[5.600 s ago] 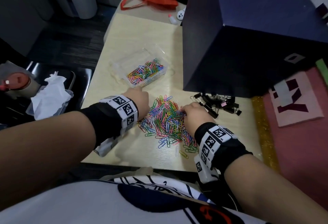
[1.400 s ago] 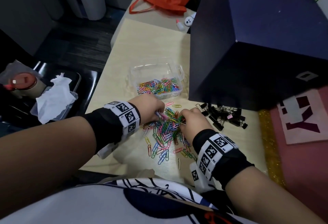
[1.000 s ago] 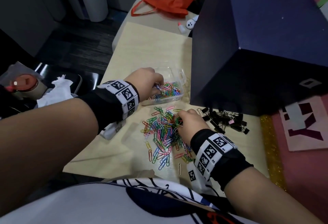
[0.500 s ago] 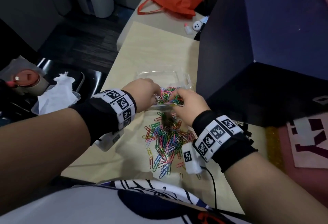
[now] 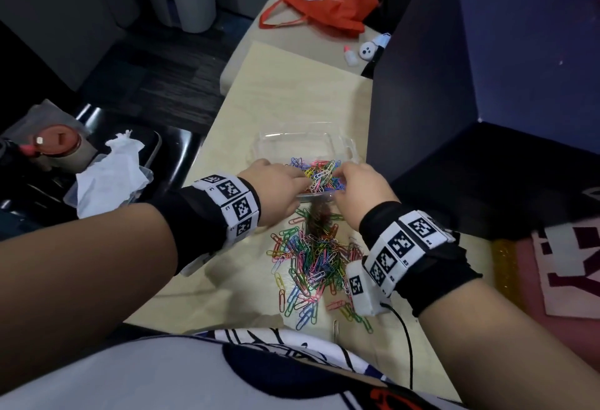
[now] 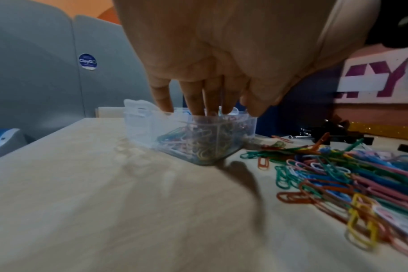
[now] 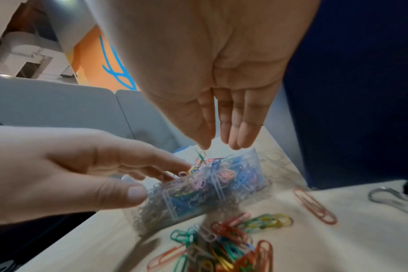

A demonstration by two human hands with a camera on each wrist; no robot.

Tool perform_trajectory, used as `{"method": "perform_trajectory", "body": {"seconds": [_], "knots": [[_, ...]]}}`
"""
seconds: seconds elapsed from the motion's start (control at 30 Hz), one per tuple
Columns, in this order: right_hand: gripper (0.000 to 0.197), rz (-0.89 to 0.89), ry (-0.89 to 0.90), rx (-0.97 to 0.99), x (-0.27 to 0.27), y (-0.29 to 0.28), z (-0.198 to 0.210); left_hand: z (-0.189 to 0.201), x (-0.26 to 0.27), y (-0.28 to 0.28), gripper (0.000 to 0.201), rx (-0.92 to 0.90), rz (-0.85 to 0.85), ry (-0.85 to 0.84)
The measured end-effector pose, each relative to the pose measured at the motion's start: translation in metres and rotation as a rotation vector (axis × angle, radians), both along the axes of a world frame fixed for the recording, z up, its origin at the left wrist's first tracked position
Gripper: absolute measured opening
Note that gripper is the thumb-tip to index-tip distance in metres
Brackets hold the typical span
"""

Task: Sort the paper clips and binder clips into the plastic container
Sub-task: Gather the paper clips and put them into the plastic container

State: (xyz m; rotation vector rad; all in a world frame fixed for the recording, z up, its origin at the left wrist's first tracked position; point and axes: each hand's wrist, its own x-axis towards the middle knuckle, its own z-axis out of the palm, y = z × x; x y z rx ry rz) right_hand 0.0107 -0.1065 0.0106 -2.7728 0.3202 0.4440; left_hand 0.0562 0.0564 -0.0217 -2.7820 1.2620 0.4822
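Observation:
A clear plastic container (image 5: pixel 292 133) (image 6: pixel 142 128) (image 7: pixel 198 198) stands on the pale table and holds a heap of coloured paper clips (image 5: pixel 319 172). My left hand (image 5: pixel 300 179) (image 6: pixel 210 110) (image 7: pixel 161 180) reaches its straight fingers over the near rim into the clips, with the thumb outside the wall. Just above the container hovers my right hand (image 5: pixel 341 172) (image 7: pixel 219 145), fingers straight and pointing down, a green clip dropping below them. A loose pile of paper clips (image 5: pixel 315 257) (image 6: pixel 338 174) (image 7: pixel 221 248) lies in front. Black binder clips (image 6: pixel 326 132) lie to the right.
A big dark blue box (image 5: pixel 487 101) stands right beside the container. A pink mat (image 5: pixel 568 280) lies at the right. Beyond the table's left edge sits a tub with tissue (image 5: pixel 107 179). A red bag (image 5: pixel 318 13) lies at the far end.
Both hands left the loose pile and moved forward to the container, the left first. The right hand carried clips over it and has spread its fingers, letting them fall in.

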Motion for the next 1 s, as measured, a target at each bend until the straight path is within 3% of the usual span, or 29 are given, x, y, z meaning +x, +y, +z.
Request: {"method": "perform_trajectory", "body": {"seconds": [0.2,0.4,0.5,0.63,0.73,0.8,0.93,1.0], "knots": [[0.026,0.044,0.208,-0.127,-0.022,-0.005,-0.014,0.008,0.005,0.001,0.035,0.132,0.009,-0.080],[0.085,0.017,0.332,-0.094,-0.042,0.003,-0.030,0.003,0.004,-0.004,0.044,0.052,0.086,-0.006],[0.100,0.114,0.329,-0.054,-0.052,0.014,-0.031,0.000,0.000,-0.004,0.044,0.040,0.066,-0.008],[0.075,0.130,0.264,-0.075,-0.059,0.021,-0.040,0.005,-0.006,-0.001,0.041,-0.096,0.045,-0.083],[0.053,0.119,0.222,-0.053,-0.058,0.015,-0.043,0.006,-0.016,-0.001,0.035,-0.201,-0.095,-0.038],[0.045,0.117,0.213,-0.054,-0.058,0.011,-0.044,0.002,-0.025,-0.002,0.037,-0.121,-0.161,0.041],[0.037,0.086,0.191,-0.048,-0.058,0.005,-0.047,-0.008,-0.034,-0.004,0.073,0.156,-0.215,0.145],[0.033,0.081,0.178,-0.047,-0.059,0.004,-0.047,-0.011,-0.037,-0.005,0.069,0.198,-0.222,0.136]]}}
